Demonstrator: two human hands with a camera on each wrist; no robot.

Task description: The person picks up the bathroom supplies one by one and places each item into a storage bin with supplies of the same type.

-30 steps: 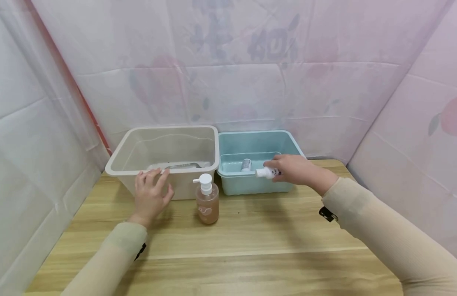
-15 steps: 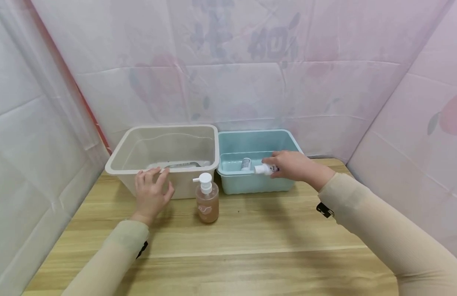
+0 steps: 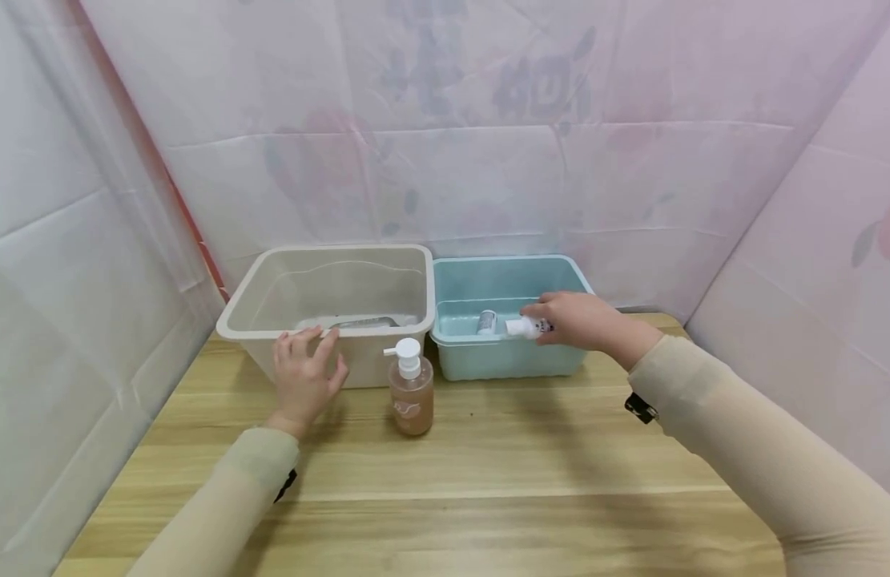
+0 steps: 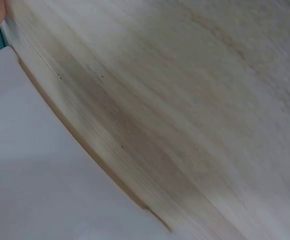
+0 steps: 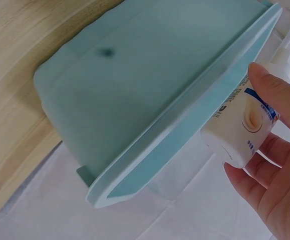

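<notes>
Pale pink sheeting (image 3: pixel 488 120) hangs behind and beside the wooden surface (image 3: pixel 488 481) where I work. My right hand (image 3: pixel 577 320) reaches over the front rim of the blue bin (image 3: pixel 502 365), its grip closed round a small white bottle (image 3: pixel 525 326) held on its side, cap pointing left, just above the rim. From the right wrist view, my fingers (image 5: pixel 277 95) and thumb wrap the bottle (image 5: pixel 242 127) over the bin's edge (image 5: pixel 185 125). Another small bottle (image 3: pixel 486 322) stands inside the blue bin, just left of the one I hold. My left hand (image 3: pixel 305 378) lies flat against the front of the beige bin (image 3: pixel 329 284), fingers straight and spread, tips at its rim. A pump bottle (image 3: pixel 411 389) stands on the surface between my hands, in front of where the two bins meet.
</notes>
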